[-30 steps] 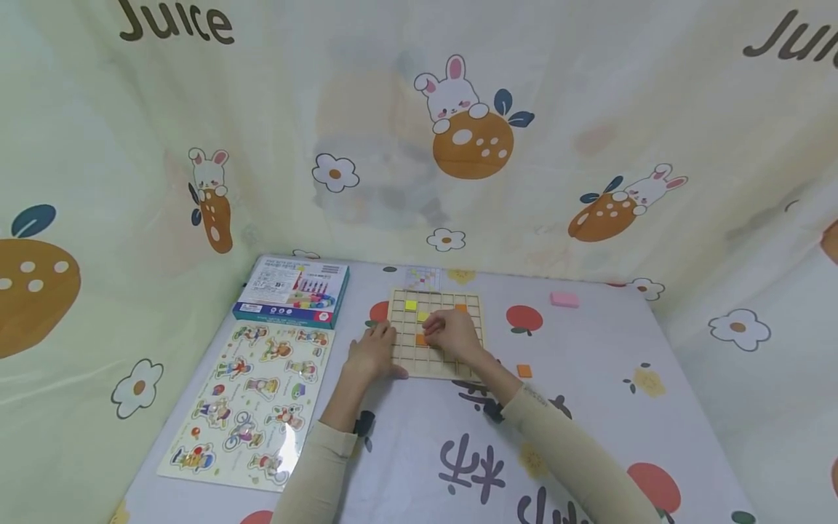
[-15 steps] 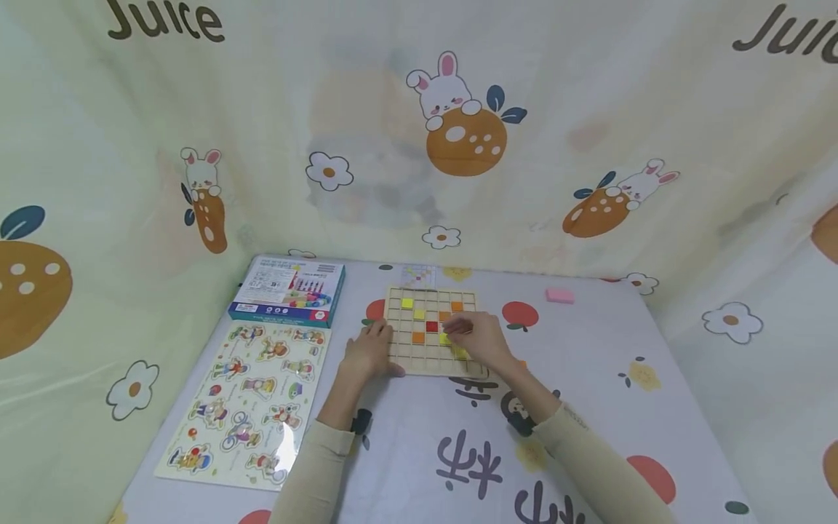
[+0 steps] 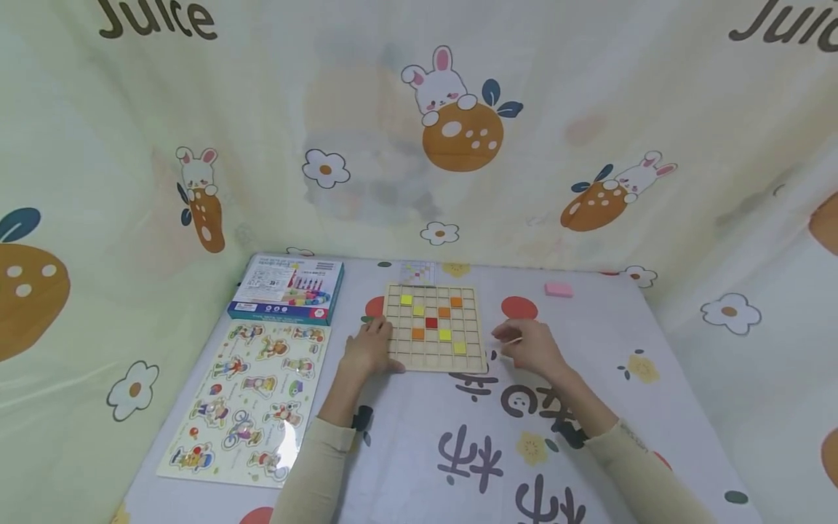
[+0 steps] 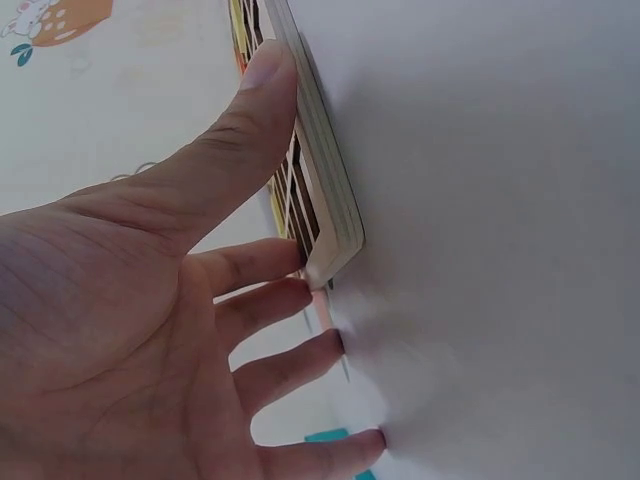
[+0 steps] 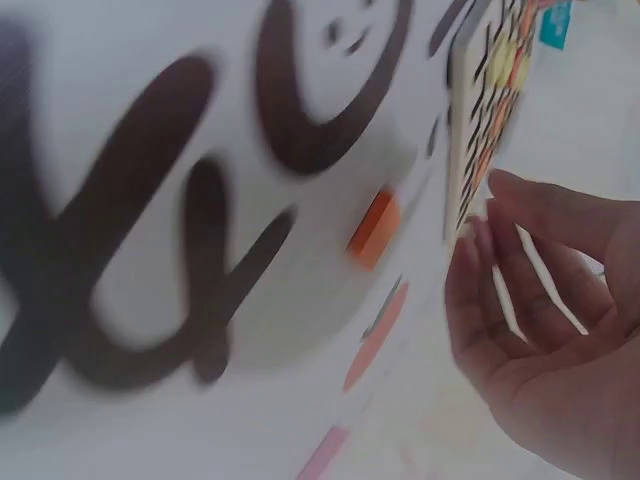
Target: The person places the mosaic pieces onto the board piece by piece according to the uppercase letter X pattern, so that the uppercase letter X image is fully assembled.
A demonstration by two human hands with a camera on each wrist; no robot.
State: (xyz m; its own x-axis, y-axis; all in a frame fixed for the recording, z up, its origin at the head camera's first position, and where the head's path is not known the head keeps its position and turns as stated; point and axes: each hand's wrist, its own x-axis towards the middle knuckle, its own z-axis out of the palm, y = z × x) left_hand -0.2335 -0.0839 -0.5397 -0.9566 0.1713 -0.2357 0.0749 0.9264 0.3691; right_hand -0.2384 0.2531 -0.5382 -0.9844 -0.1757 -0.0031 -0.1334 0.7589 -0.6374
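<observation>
A wooden grid board (image 3: 401,356) lies flat on the table, its squares holding several yellow tiles (image 3: 460,348), several orange tiles (image 3: 456,302) and one red tile (image 3: 431,323) at the crossing of two diagonals. At the board's near left corner rests my left hand (image 3: 369,351), its thumb against the front edge and its fingers extended along the left side. My right hand (image 3: 535,349) hovers right of the board, fingers loosely bent, holding nothing visible. Below it a loose orange tile (image 5: 375,230) lies on the cloth in the right wrist view; the hand nearly hides it from the head view.
Behind the board lies a small pattern card (image 3: 417,274). A pink block (image 3: 559,290) sits at the back right. To the left are a flat box (image 3: 288,287) and a picture puzzle board (image 3: 249,407). Printed curtains stand behind and at both sides.
My right hand has moved from over the board out to the right, near the loose orange tile. The red centre tile, hidden at first, now shows. My left hand stays at the corner.
</observation>
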